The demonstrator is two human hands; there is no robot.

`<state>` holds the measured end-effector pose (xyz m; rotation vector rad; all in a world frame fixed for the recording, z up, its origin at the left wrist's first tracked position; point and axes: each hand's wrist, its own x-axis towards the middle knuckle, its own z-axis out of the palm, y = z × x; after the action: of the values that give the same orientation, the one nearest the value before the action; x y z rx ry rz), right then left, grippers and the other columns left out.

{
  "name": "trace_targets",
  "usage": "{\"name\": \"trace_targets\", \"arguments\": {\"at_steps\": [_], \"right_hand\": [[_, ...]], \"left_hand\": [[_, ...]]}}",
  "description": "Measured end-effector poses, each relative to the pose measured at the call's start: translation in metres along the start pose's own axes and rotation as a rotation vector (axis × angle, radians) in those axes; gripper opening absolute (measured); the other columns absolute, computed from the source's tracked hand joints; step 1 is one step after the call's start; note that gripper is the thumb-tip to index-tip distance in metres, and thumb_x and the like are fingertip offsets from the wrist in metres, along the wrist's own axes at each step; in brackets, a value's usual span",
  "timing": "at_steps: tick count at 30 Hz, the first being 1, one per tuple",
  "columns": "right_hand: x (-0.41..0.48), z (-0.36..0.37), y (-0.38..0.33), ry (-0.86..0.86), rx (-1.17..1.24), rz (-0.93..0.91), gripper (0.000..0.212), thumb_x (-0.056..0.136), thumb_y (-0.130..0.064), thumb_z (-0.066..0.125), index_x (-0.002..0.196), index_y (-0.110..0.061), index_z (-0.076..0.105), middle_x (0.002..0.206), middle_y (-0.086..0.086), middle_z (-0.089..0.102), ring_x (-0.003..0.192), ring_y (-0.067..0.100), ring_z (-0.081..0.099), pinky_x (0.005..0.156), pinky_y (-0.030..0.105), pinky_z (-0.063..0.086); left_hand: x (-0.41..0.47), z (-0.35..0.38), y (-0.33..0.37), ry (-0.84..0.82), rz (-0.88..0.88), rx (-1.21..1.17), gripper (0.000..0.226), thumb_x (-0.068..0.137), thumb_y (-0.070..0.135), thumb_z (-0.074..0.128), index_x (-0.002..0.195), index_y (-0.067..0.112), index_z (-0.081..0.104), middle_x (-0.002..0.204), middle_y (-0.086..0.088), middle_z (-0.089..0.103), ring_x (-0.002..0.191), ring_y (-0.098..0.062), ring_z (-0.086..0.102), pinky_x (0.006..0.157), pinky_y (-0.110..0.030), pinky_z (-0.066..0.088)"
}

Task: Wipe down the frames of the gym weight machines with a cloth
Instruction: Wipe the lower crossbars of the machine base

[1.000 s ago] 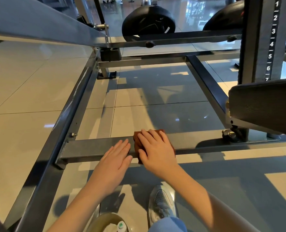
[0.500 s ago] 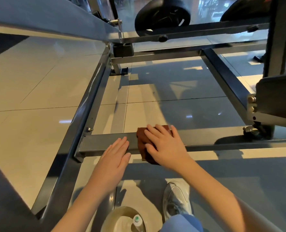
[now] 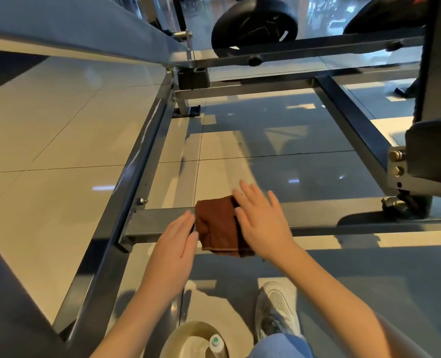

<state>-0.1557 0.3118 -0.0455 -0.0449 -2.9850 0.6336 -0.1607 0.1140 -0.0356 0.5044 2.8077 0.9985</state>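
Observation:
A folded brown cloth (image 3: 217, 226) lies draped over the low grey crossbar (image 3: 157, 220) of the weight machine's floor frame. My right hand (image 3: 260, 220) lies flat with spread, straight fingers, its palm over the cloth's right edge and the bar. My left hand (image 3: 175, 244) rests flat on the bar just left of the cloth, its fingertips at the cloth's edge. Neither hand grips anything.
A long grey side rail (image 3: 126, 182) runs from near left to far centre. A black pad on a bolted bracket (image 3: 431, 151) juts in at right. Weight plates (image 3: 253, 24) sit beyond the far bars. A bowl with a bottle (image 3: 196, 342) and my shoe (image 3: 276, 308) are near me.
My right hand has slid to the right off most of the cloth and spread its fingers, uncovering the cloth. My left hand stays beside it. The view has shifted left.

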Motion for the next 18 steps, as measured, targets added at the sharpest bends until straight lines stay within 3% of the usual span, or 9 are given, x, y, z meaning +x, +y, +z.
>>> {"name": "trace_targets", "arguments": {"at_steps": [2, 4, 6, 9, 14, 18], "right_hand": [[-0.001, -0.002, 0.016, -0.018, -0.116, 0.058, 0.09, 0.076, -0.049, -0.018, 0.151, -0.024, 0.025, 0.162, -0.004, 0.014, 0.149, 0.015, 0.006, 0.118, 0.04, -0.001], [-0.002, -0.001, 0.025, -0.049, -0.168, 0.081, 0.088, 0.079, -0.049, -0.018, 0.151, -0.023, 0.025, 0.161, -0.004, 0.016, 0.149, 0.014, 0.006, 0.118, 0.039, -0.002], [-0.002, -0.001, 0.029, -0.065, -0.189, 0.082, 0.08, 0.086, -0.049, -0.014, 0.152, -0.022, 0.024, 0.162, -0.004, 0.015, 0.149, 0.015, 0.005, 0.119, 0.039, -0.002], [-0.005, 0.001, 0.035, -0.03, -0.219, 0.06, 0.089, 0.08, -0.048, -0.018, 0.152, -0.02, 0.027, 0.161, -0.001, 0.018, 0.149, 0.02, 0.008, 0.119, 0.04, 0.002], [-0.007, 0.004, 0.036, -0.016, -0.248, 0.032, 0.086, 0.084, -0.047, -0.016, 0.151, -0.019, 0.029, 0.16, 0.001, 0.021, 0.149, 0.023, 0.012, 0.119, 0.041, 0.003], [-0.007, 0.004, 0.034, 0.012, -0.261, 0.033, 0.084, 0.085, -0.046, -0.015, 0.151, -0.018, 0.029, 0.16, 0.002, 0.021, 0.149, 0.023, 0.012, 0.119, 0.041, 0.003]], "left_hand": [[0.009, 0.008, 0.013, 0.029, 0.066, 0.111, 0.05, 0.104, 0.033, 0.027, 0.153, 0.029, 0.014, 0.159, 0.015, 0.013, 0.145, -0.001, 0.009, 0.119, -0.024, 0.008], [0.025, 0.023, 0.029, 0.005, 0.173, 0.268, 0.052, 0.105, 0.036, 0.024, 0.154, 0.029, 0.01, 0.16, 0.014, 0.005, 0.148, -0.007, 0.002, 0.12, -0.028, -0.001], [0.038, 0.04, 0.039, -0.044, 0.205, 0.392, 0.053, 0.103, 0.044, 0.021, 0.154, 0.03, 0.013, 0.162, 0.011, 0.007, 0.149, -0.014, 0.003, 0.118, -0.03, -0.006], [0.039, 0.046, 0.036, -0.029, 0.221, 0.468, 0.059, 0.098, 0.051, 0.016, 0.153, 0.029, 0.022, 0.16, 0.008, 0.017, 0.148, -0.017, 0.011, 0.118, -0.031, -0.004], [0.036, 0.014, 0.002, 0.074, 0.051, 0.367, 0.047, 0.102, 0.032, 0.03, 0.149, 0.026, 0.033, 0.156, 0.007, 0.029, 0.145, -0.015, 0.018, 0.12, -0.035, 0.007], [0.044, 0.022, 0.014, 0.068, -0.12, 0.476, 0.058, 0.098, 0.05, 0.03, 0.147, 0.019, 0.033, 0.153, -0.001, 0.032, 0.143, -0.027, 0.021, 0.12, -0.047, 0.013]]}}
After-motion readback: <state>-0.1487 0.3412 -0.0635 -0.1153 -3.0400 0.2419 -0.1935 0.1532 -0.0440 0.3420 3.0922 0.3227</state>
